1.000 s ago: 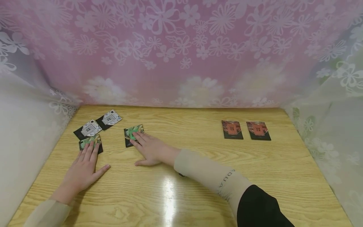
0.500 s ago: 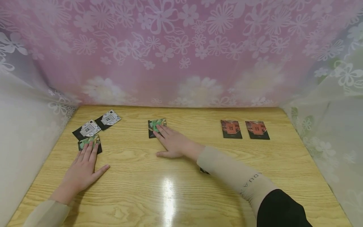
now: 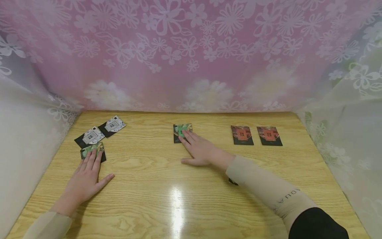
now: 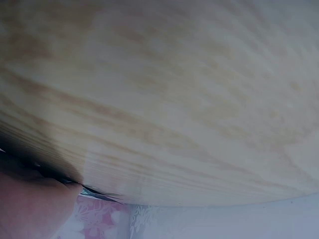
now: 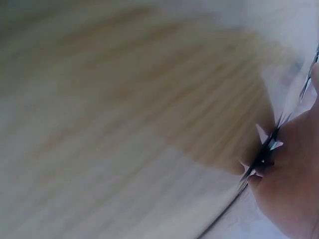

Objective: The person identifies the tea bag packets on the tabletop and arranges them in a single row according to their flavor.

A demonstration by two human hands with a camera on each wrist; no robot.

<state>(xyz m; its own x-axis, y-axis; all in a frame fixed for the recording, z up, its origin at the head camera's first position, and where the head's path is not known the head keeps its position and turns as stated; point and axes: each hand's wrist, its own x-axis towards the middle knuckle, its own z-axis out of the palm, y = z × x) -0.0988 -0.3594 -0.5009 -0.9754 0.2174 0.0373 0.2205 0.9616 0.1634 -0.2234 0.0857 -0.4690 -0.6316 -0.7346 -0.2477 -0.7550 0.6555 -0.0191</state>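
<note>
The right hand (image 3: 200,150) lies flat with straight fingers pressing a small green-and-black printed packet (image 3: 181,131) on the light wooden table (image 3: 179,202), at about 12 o'clock from centre. The left hand (image 3: 86,176), also flat, touches a matching green-and-black packet (image 3: 89,151) at 9 o'clock, just below two grey-and-black packets (image 3: 99,131).

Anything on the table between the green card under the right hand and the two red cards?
Nothing visible. The right hand presses straight fingers on the green card; only bare wooden table separates it from the nearer red card and the farther red card.
</note>
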